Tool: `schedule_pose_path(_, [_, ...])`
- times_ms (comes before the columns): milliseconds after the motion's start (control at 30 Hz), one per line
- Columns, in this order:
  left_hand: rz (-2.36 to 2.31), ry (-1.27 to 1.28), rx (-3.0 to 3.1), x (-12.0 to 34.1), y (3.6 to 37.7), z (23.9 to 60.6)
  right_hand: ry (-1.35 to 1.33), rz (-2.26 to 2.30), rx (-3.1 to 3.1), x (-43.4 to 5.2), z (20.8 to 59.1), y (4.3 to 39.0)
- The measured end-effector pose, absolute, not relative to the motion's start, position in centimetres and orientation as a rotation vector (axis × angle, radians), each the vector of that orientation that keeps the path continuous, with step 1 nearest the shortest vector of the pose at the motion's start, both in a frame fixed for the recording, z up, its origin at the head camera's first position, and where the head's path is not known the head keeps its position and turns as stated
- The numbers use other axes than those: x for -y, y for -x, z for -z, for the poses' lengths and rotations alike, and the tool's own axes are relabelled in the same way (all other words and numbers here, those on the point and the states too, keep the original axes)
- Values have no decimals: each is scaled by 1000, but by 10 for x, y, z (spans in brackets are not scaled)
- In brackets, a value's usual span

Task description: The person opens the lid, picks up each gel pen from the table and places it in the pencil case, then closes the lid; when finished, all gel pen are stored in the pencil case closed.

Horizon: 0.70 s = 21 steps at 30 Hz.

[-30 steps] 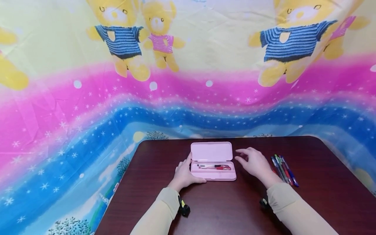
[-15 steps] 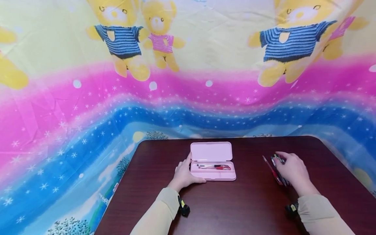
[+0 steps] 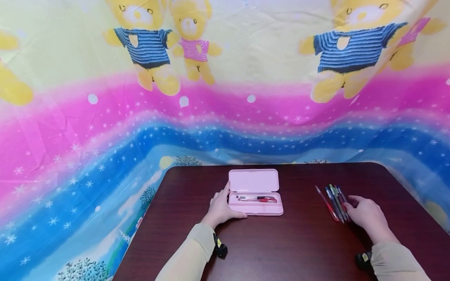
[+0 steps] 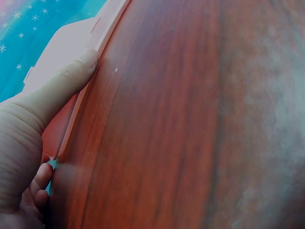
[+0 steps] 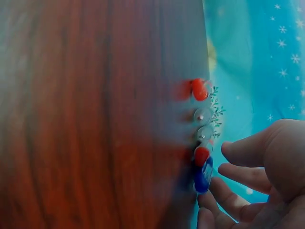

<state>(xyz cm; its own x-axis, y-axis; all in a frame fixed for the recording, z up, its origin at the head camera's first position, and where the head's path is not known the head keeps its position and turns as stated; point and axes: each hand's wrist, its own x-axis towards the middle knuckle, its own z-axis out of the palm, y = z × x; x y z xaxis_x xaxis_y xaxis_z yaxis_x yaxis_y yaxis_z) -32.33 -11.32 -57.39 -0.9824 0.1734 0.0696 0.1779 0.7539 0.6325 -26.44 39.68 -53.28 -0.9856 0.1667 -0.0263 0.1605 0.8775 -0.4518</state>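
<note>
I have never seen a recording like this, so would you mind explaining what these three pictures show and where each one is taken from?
There is no machine here: a person works with two bare hands and wears three cameras. The wide picture comes from the head camera, looking down at a dark wooden table. The other two come from cameras on the wrists.

An open pink pencil case lies in the middle, with pens inside. The left hand rests against its left end; the left wrist view shows the thumb along its edge. To the right lies a bunch of loose pens. The right hand is at them, fingers curled, but no pen is clearly gripped.
</note>
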Motion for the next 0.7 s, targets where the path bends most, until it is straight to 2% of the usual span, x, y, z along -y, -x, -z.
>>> schedule_pose_path(700, [1056,282,2940,111,322,573,390,-767,3119,-399,533,261])
